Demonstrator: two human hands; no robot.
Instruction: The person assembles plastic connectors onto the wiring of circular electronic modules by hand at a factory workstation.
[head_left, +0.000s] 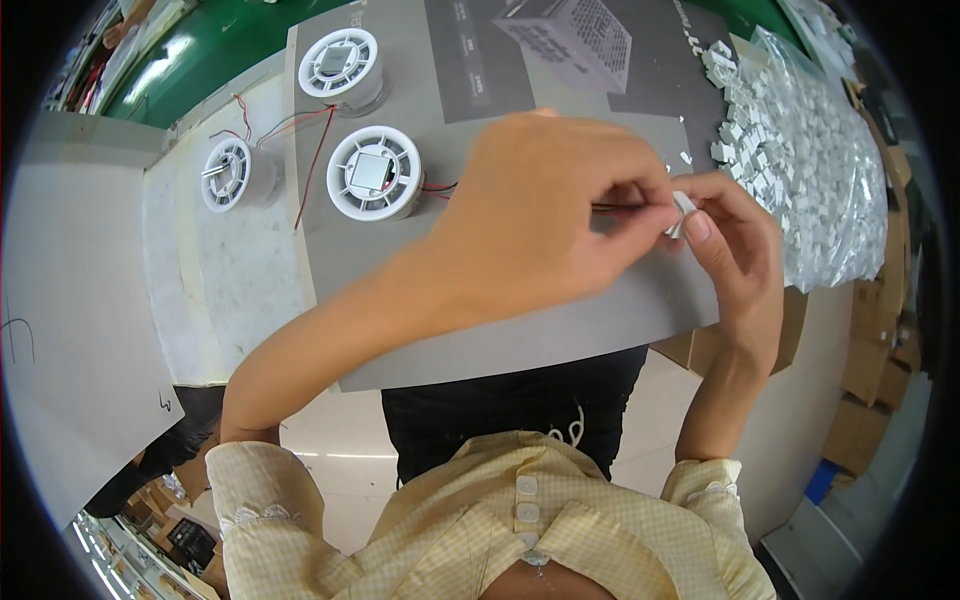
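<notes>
Both hands meet over the right part of the grey cardboard sheet (500, 330). The right hand (735, 255) pinches a small white plastic connector (682, 213) between thumb and forefinger, so the piece sits right at its fingertips, just left of the thumbnail. The left hand (545, 205) comes across from the left with fingers curled, nipping the thin dark wires (615, 207) and bringing their ends up against the connector; the two hands all but touch there. From under the left hand the red and black leads run back to a white round fan-like part (375, 172) lying flat on the sheet. Another like it (340, 63) lies farther up the sheet, and a third (230, 173) rests off the sheet to the left, on the pale bench. Beyond the right hand, a clear bag heaped with white connectors (810, 160) spreads along the right side
</notes>
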